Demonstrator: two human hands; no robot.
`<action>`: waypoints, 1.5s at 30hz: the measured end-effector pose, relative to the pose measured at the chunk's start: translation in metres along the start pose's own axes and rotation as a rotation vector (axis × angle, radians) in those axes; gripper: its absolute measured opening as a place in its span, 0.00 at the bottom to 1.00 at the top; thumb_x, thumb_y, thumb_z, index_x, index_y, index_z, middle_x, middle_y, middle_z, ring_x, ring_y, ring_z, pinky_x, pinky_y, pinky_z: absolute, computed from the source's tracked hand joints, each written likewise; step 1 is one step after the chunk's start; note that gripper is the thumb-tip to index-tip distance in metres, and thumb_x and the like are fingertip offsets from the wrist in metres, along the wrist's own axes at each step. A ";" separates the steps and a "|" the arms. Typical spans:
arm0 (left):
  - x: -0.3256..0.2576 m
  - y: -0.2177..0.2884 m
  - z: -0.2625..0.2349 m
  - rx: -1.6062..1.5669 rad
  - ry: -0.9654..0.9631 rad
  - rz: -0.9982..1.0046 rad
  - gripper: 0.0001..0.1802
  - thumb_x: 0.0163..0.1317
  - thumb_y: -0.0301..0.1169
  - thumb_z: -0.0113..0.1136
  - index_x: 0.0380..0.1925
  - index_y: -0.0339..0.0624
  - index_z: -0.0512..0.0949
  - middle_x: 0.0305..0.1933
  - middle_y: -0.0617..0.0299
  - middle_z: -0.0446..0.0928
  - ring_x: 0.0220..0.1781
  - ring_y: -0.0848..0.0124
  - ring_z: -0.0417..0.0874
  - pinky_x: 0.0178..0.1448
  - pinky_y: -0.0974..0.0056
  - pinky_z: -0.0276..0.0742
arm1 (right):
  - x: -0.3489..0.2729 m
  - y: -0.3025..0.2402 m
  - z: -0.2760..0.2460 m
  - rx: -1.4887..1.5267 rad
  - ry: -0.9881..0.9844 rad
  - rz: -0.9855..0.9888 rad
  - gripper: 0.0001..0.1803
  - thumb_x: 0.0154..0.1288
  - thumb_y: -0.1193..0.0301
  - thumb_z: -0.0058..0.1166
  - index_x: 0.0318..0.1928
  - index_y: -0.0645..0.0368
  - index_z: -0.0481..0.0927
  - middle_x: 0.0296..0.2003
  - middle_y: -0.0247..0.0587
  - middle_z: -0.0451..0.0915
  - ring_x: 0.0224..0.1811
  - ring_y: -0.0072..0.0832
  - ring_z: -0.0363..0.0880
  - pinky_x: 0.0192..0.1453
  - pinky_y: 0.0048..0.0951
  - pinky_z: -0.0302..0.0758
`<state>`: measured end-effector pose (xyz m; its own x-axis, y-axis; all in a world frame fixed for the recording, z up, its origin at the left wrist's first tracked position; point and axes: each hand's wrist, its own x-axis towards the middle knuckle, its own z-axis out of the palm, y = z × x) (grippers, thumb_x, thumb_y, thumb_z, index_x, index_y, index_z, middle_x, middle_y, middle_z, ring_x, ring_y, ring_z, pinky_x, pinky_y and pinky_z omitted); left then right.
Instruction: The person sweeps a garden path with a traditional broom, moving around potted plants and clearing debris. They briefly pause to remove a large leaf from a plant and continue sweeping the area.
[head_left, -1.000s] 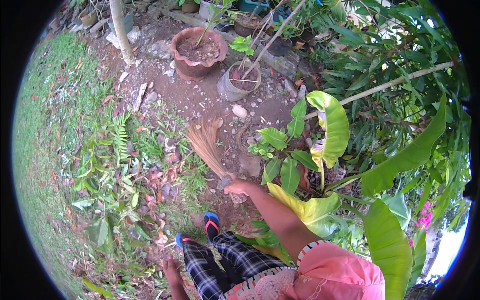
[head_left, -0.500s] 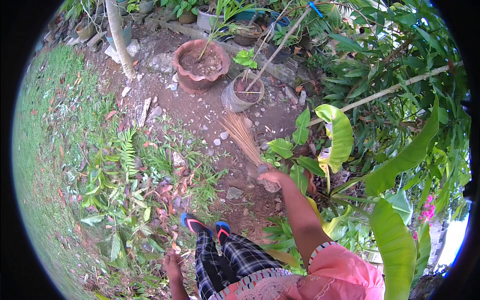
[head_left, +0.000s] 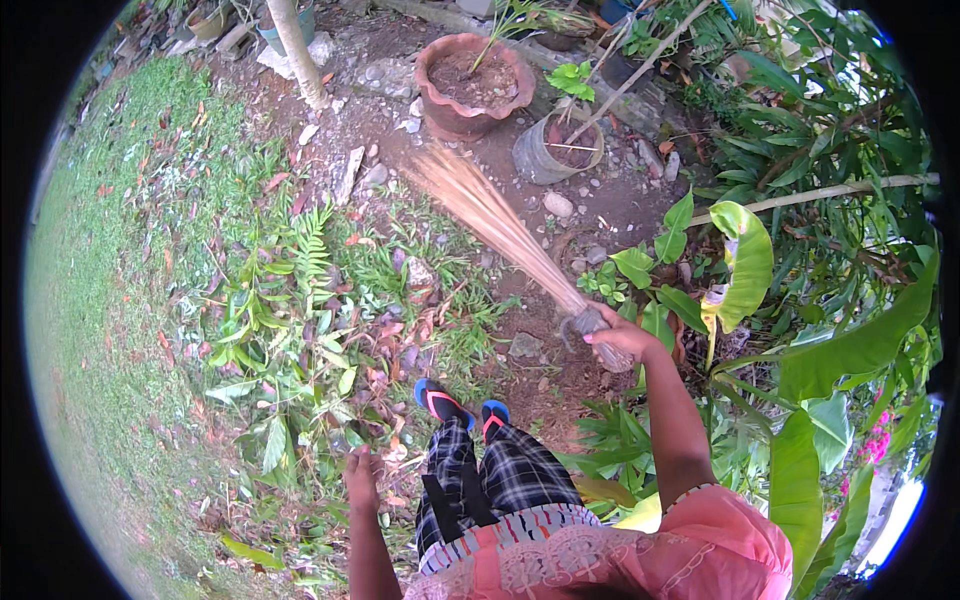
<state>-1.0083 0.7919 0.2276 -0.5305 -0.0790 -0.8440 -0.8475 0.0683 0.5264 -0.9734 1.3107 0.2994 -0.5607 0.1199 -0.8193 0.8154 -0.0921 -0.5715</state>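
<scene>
Gripping tight, my right hand [head_left: 618, 340] is closed around the bound neck of the stick broom [head_left: 500, 225]. From that grip its long axis runs up and to my left, the bristle tips fanning over bare soil just before the clay pot [head_left: 472, 85]. My left hand [head_left: 360, 478] hangs loosely curled and empty by my side, well apart from the broom, above leaf litter.

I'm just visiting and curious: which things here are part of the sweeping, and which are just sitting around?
In use:
- stick broom, gripped at its bound end by the right hand
- fallen leaves on the ground

Just there:
- clay pot
- grey pot
- stones
- left hand, hanging empty
</scene>
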 end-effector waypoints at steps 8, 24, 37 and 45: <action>-0.005 -0.006 -0.008 -0.038 0.012 -0.009 0.11 0.62 0.38 0.50 0.38 0.44 0.69 0.28 0.67 0.72 0.28 0.77 0.72 0.31 0.72 0.66 | 0.104 0.005 0.144 -0.428 -0.304 0.234 0.54 0.40 0.63 0.61 0.66 0.55 0.42 0.57 0.53 0.60 0.58 0.41 0.61 0.60 0.37 0.58; -0.001 -0.024 -0.013 -0.032 -0.004 -0.011 0.12 0.59 0.41 0.52 0.36 0.46 0.71 0.29 0.66 0.72 0.30 0.76 0.73 0.33 0.71 0.66 | 0.168 -0.071 0.126 -0.424 0.053 0.075 0.53 0.40 0.65 0.60 0.66 0.55 0.43 0.54 0.53 0.66 0.58 0.39 0.63 0.59 0.36 0.60; -0.005 -0.041 -0.040 -0.132 0.070 -0.037 0.12 0.60 0.41 0.51 0.36 0.46 0.71 0.28 0.67 0.72 0.28 0.77 0.73 0.29 0.73 0.64 | 0.135 -0.092 0.091 -0.236 -0.109 -0.188 0.43 0.45 0.71 0.62 0.61 0.58 0.54 0.41 0.43 0.74 0.39 0.33 0.74 0.45 0.34 0.72; -0.017 -0.059 -0.033 -0.070 0.057 -0.094 0.14 0.60 0.41 0.51 0.39 0.44 0.69 0.29 0.65 0.72 0.29 0.75 0.74 0.31 0.72 0.69 | 0.199 -0.031 0.250 -1.110 -0.525 -0.002 0.55 0.37 0.58 0.60 0.65 0.63 0.45 0.60 0.56 0.59 0.60 0.36 0.62 0.60 0.32 0.62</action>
<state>-0.9496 0.7565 0.2141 -0.4471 -0.1380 -0.8838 -0.8915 -0.0117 0.4528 -1.1462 1.0903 0.1431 -0.3429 -0.3173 -0.8842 0.3506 0.8300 -0.4338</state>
